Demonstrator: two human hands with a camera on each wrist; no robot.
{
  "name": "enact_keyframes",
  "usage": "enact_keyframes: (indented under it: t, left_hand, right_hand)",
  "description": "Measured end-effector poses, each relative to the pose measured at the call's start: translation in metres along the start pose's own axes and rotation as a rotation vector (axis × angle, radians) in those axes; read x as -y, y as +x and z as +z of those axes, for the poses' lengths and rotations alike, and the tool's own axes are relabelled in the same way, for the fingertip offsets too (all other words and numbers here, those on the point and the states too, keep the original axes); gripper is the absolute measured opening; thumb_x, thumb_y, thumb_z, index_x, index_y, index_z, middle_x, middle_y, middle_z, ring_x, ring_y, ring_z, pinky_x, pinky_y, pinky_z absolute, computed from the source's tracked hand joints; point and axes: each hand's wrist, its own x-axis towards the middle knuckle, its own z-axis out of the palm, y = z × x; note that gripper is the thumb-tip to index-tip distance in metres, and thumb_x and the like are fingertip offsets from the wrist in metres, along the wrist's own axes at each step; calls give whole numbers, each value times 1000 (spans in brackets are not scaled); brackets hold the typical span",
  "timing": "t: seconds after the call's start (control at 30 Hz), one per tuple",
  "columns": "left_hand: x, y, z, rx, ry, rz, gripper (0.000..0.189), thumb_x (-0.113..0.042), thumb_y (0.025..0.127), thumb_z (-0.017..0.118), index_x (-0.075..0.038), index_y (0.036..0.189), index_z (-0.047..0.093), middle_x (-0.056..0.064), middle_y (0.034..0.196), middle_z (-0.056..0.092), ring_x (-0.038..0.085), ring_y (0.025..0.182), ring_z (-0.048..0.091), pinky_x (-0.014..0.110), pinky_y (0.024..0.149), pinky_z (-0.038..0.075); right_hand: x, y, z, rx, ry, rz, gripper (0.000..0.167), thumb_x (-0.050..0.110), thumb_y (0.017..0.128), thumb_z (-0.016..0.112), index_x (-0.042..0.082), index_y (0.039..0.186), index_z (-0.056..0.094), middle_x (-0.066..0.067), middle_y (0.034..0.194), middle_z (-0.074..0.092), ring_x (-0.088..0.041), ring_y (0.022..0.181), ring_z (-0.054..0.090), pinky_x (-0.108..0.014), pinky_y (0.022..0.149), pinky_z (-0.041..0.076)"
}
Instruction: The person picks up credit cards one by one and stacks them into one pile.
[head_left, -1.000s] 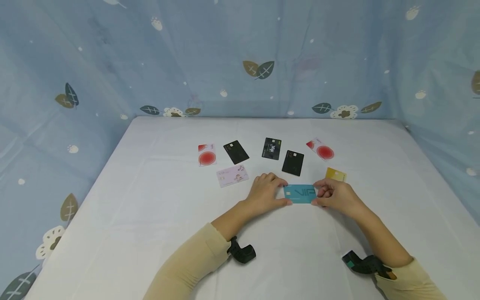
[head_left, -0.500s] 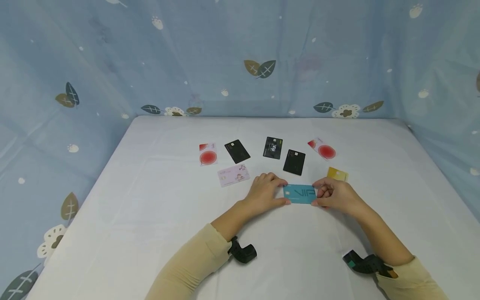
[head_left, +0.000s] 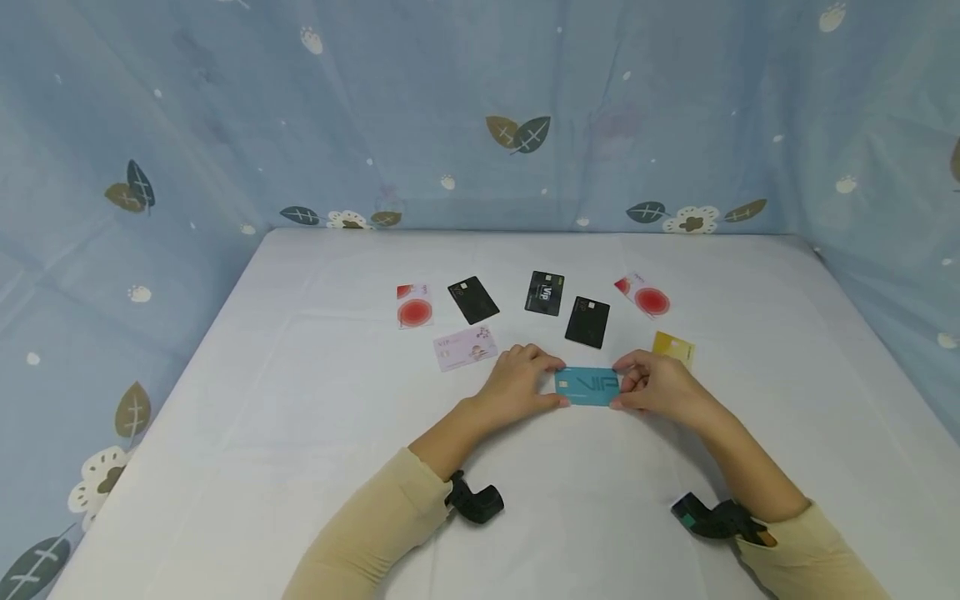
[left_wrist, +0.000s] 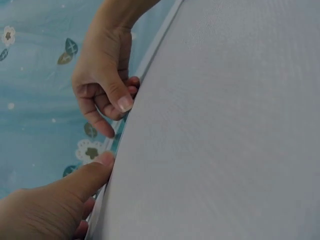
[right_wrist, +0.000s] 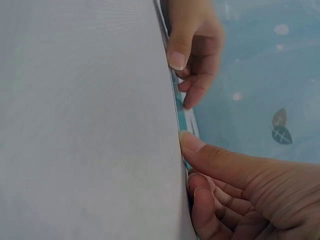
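Note:
A teal VIP card point(head_left: 587, 387) lies between my two hands in the head view, its long side running left to right. My left hand point(head_left: 517, 385) holds the card's left end, thumb at the near corner and a finger at the far one. At the right end my right hand point(head_left: 663, 385) grips it the same way, its other fingers curled in. Only a thin teal strip of the card point(right_wrist: 181, 114) shows edge-on in the right wrist view. Whether it touches the cloth is hard to tell.
Beyond the hands lie two red-and-white cards point(head_left: 415, 307), a pink card point(head_left: 465, 348) and black cards point(head_left: 473, 300), point(head_left: 544, 293), point(head_left: 587, 322). A yellow card point(head_left: 674, 347) sits just behind my right hand, partly covered. White cloth point(head_left: 300, 400) covers the table; a blue curtain point(head_left: 420, 108) surrounds it.
Both hands and the teal card have shifted slightly to the left together over the last half second. The grip looks the same, and the other cards have stayed in place.

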Motion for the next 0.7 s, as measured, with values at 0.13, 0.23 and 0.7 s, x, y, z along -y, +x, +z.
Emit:
enact_keyframes:
  t: [0.13,0.23,0.7]
  left_hand:
    - [4,-5,-4,-4,-19,-7,51,-44,80,72,-18,123,63,3,114,57,19,99,48,34,87,38]
    - [7,-9,-4,3,-25,-13,51,-44,81,71,-17,123,62,3,114,57,18,99,47,34,87,38]
    - [20,-22,-11,-15,-96,2,50,-37,79,74,-12,121,62,6,111,56,21,99,47,37,90,37]
  right_hand:
    - [3,3,3,21,7,-29,49,8,71,82,-10,110,57,-6,75,60,-15,60,53,-21,52,46]
    - [4,5,6,36,6,-32,50,10,72,82,-9,111,57,-5,75,60,-15,61,52,-21,52,46]
    - [13,12,19,59,6,-54,45,12,72,82,-4,108,61,-4,74,60,-14,58,52,-21,51,44]
